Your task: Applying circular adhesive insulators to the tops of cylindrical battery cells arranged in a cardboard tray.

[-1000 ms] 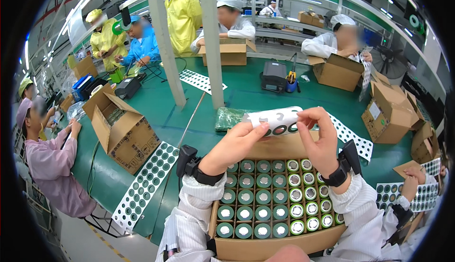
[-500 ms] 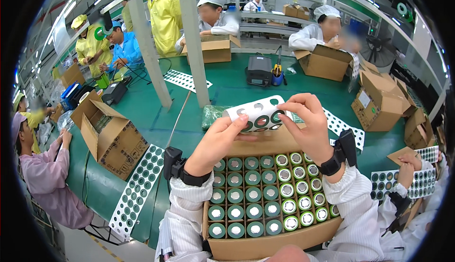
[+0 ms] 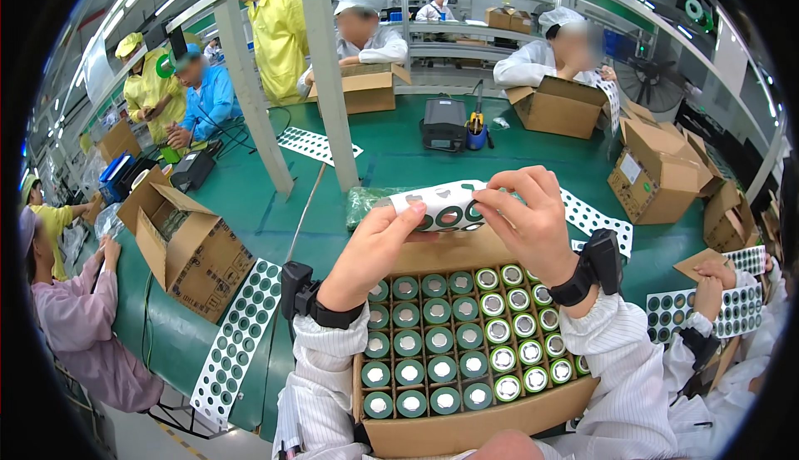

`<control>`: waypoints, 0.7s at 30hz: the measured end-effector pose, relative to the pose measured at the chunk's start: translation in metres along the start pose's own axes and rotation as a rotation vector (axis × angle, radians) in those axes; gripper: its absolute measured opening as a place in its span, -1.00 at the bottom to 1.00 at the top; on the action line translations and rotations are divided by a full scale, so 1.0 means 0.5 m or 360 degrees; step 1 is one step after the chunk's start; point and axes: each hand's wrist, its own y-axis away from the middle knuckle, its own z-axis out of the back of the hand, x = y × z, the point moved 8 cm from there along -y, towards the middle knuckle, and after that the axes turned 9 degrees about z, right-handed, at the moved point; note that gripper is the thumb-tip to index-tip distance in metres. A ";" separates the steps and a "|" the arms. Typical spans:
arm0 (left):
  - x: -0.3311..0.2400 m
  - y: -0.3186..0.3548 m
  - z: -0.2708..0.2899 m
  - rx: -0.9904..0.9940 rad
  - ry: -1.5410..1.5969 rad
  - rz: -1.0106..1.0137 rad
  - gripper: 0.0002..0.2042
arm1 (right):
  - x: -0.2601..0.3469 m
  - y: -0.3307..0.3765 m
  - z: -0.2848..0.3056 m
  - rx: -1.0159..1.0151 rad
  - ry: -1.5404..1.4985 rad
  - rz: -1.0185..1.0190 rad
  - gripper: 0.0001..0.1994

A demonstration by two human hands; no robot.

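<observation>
Above the far edge of an open cardboard box (image 3: 491,428), my left hand (image 3: 366,252) holds a bent white sheet of dark green ring stickers (image 3: 449,215), thumb on its face. My right hand (image 3: 533,223) pinches at the sheet's right end; whether a single ring is between the fingertips cannot be made out. Below both hands, the box holds rows of upright cylindrical battery cells in a cardboard divider. Cells on the left (image 3: 408,343) have dark green rings on their tops. Those on the right (image 3: 499,331) show bright green rims and bare metal tops.
Sticker sheets (image 3: 237,339) lie on the green table (image 3: 391,144), left of my box and beyond it. Cardboard boxes (image 3: 193,248) stand left and right. A grey device (image 3: 444,125) sits near a blue tool holder (image 3: 475,134). Co-workers surround the table; one's hand (image 3: 707,298) is at right.
The sheet has tipped flatter and curls more, so fewer of its rings show. My right fingers have shifted slightly left along its edge. The whole view has shifted a little.
</observation>
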 end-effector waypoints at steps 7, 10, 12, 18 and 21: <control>-0.003 -0.003 -0.007 0.0038 0.0086 0.0016 -0.64 | 0.012 -0.002 0.005 0.0041 0.0144 0.0160 -0.81; 0.004 -0.007 -0.006 0.0010 0.0072 0.0036 -0.64 | 0.012 -0.001 0.002 0.0094 0.0144 0.0160 -0.83; 0.006 -0.011 -0.006 -0.0027 0.0053 -0.0001 -0.64 | 0.012 0.004 0.005 0.0108 0.0197 0.0204 -0.85; -0.006 -0.005 -0.005 -0.0095 -0.0037 -0.0023 -0.63 | 0.039 -0.005 0.013 0.0274 0.0293 0.0365 -0.82; 0.003 -0.006 0.011 -0.0198 -0.0083 -0.0018 -0.64 | 0.031 -0.014 0.055 0.0310 0.0198 0.0303 -0.83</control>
